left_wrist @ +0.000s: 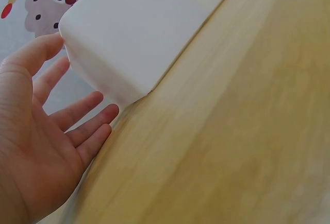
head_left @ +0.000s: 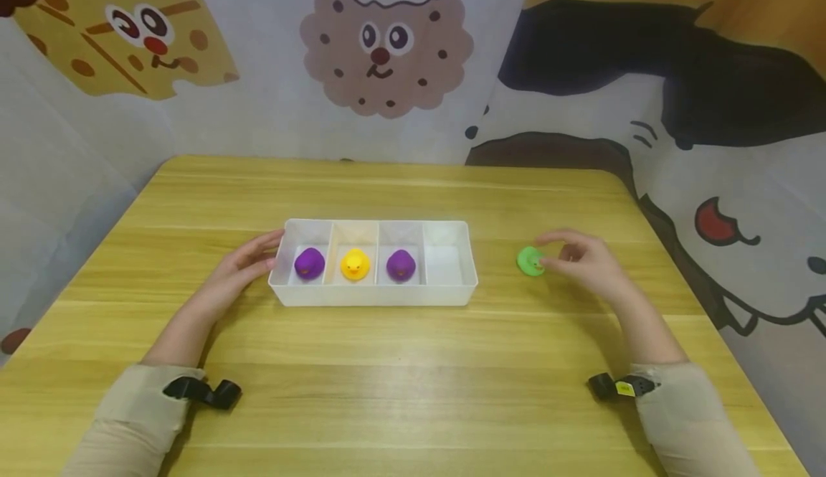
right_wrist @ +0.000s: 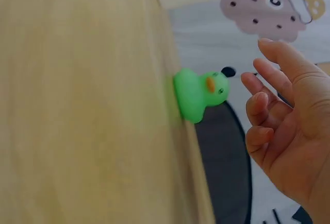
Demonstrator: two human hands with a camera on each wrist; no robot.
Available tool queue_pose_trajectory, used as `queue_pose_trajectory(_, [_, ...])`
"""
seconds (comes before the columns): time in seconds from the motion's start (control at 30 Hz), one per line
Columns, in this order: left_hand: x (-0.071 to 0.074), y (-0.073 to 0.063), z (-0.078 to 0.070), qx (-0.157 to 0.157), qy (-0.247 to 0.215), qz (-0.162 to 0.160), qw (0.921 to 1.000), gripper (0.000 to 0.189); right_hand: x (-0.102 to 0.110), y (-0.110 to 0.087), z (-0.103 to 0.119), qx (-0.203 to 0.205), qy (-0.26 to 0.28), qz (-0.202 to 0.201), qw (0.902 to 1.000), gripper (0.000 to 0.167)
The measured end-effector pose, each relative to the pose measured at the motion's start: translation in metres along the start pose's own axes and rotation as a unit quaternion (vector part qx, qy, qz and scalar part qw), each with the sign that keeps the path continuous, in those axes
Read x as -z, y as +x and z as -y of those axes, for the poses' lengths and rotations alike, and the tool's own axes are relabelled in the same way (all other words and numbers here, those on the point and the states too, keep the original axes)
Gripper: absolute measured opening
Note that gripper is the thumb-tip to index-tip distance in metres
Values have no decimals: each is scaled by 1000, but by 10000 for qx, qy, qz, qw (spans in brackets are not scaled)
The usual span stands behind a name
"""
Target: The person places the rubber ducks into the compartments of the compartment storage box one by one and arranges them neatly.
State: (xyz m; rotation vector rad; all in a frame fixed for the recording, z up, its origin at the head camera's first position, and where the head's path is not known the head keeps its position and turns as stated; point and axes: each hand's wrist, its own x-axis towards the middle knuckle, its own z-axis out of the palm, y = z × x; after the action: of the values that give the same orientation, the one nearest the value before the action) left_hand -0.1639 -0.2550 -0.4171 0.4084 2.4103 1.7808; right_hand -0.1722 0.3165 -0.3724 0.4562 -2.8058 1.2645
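A white box [head_left: 374, 295] with a row of compartments stands on the table. From the left, its compartments hold a purple rubber duck [head_left: 310, 264], a yellow rubber duck [head_left: 355, 265] and another purple rubber duck [head_left: 401, 265]; the rightmost is bare. My left hand [head_left: 248, 262] rests its thumb and a fingertip against the box's left end, the other fingers loosely extended, as the left wrist view shows. To the right of the box sits a green rubber duck [right_wrist: 193, 94] on the table. My right hand [right_wrist: 289, 116] hovers beside it, fingers loosely bent, apart from the duck and holding nothing.
The wooden table [head_left: 387, 391] spreads out around the box and the green duck. A cloth with cartoon prints [head_left: 258, 125] hangs behind its far edge. Each wrist carries a black camera strap [head_left: 193, 391].
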Motion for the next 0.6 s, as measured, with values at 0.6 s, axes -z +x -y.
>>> queue_pose_trajectory(0.6, [1, 0, 0, 44, 53, 17, 10000, 53, -6, 4, -31, -67, 122, 322, 9994, 40])
